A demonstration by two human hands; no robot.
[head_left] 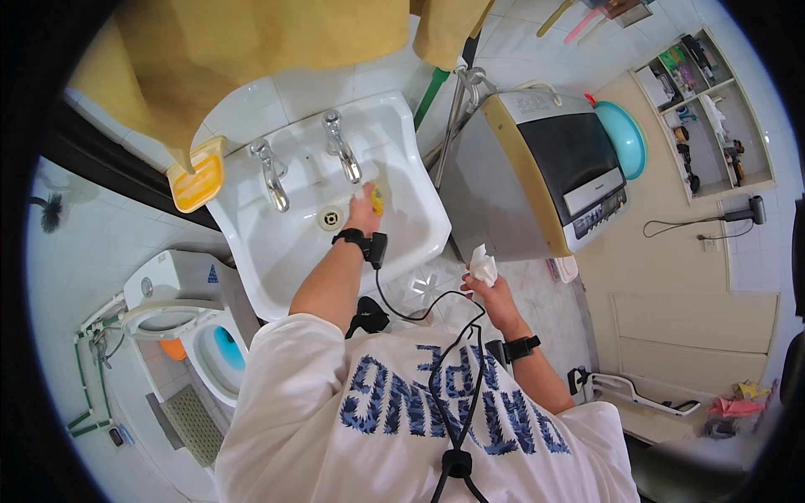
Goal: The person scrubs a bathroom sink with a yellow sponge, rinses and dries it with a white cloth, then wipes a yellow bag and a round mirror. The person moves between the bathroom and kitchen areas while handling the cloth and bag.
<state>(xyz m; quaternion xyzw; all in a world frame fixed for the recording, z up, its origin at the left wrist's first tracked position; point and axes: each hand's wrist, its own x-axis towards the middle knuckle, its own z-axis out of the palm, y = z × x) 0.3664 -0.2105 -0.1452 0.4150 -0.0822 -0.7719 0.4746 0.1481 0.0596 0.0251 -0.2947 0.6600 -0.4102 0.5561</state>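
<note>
My left hand (361,214) reaches into the white ceramic sink (286,258) and grips a yellow and green sponge (377,200). It is just under the spout of the right chrome tap (343,151), where a thin stream of water seems to fall on the fingers. The sink drain (331,218) lies just left of the hand. A second chrome tap (270,176) stands farther left on the basin. Outside the basin, beside the washing machine, my right hand (500,305) is held up with a crumpled white tissue (483,267) in its fingers.
A top-loading washing machine (503,182) stands right of the sink. On the sink's left corner sits a yellow soap dish (198,182). A toilet (217,352) is at left, and a yellow towel (251,38) hangs above the taps. A black cable (415,317) links my wrists.
</note>
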